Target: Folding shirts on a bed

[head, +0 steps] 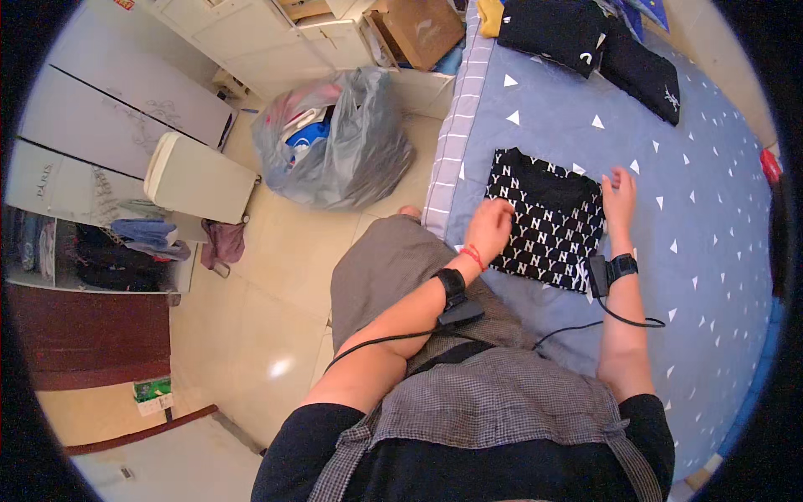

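A folded black T-shirt (544, 235) with a white repeated letter print lies flat on the bed, its plain black neck area toward the far side. At its left edge is my left hand (490, 227), fingers loosely bent over the border, with no cloth seen pinched in them. My right hand (620, 199) is beside the shirt's right edge, fingers apart and holding nothing. Whether either hand touches the fabric is hard to tell. Each wrist wears a black strap with a small cabled box.
The bed's blue sheet (627, 251) has white triangles. Folded black clothes (555, 34) lie at its far end. On the tiled floor stand a grey plastic bag (370, 144) of clothes and a cream lidded bin (201, 179). A cardboard box (423, 31) sits by white cabinets.
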The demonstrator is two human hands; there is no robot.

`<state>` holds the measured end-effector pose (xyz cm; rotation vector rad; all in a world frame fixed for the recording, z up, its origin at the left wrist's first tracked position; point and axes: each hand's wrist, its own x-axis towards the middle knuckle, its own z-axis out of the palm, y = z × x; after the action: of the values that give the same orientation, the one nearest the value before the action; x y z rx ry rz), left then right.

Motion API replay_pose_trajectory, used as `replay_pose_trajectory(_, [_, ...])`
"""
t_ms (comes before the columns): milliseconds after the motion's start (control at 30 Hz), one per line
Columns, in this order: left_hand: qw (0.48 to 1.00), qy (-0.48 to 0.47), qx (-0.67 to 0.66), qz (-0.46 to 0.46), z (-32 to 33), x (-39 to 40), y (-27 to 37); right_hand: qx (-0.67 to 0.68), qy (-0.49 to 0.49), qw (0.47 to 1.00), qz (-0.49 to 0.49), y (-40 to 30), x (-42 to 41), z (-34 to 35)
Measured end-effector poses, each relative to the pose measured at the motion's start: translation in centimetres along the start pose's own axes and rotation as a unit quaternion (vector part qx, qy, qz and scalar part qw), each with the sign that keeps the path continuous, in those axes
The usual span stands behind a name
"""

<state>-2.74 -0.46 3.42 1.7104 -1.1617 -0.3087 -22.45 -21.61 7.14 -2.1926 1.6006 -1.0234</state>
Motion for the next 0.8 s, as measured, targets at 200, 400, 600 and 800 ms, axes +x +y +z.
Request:
replay_pose_trajectory(200, [0.995, 0.047, 0.047, -0.078, -0.9, 0.6, -2.7, 0.172, -0.281, 0.933, -0.145, -11.2, -0.8, 2.0])
replay_pose_trajectory(400, [0.989, -0.015, 0.041, -0.142, -0.4, -1.1, -4.5, -0.092, -0.28, 0.912, -0.285, -12.1, -1.8, 8.8])
replay_pose_trajectory(600, [0.971, -0.122, 0.056, -0.199, -0.8, -0.3, -5.2, -0.095, -0.271, 0.914, -0.288, -10.7, -2.3, 8.9])
replay_pose_trajectory(800, [0.966, -0.151, 0.023, -0.207, -2.3, -1.3, -4.9, -0.009, -0.076, 0.986, -0.151, -7.5, -2.6, 0.3])
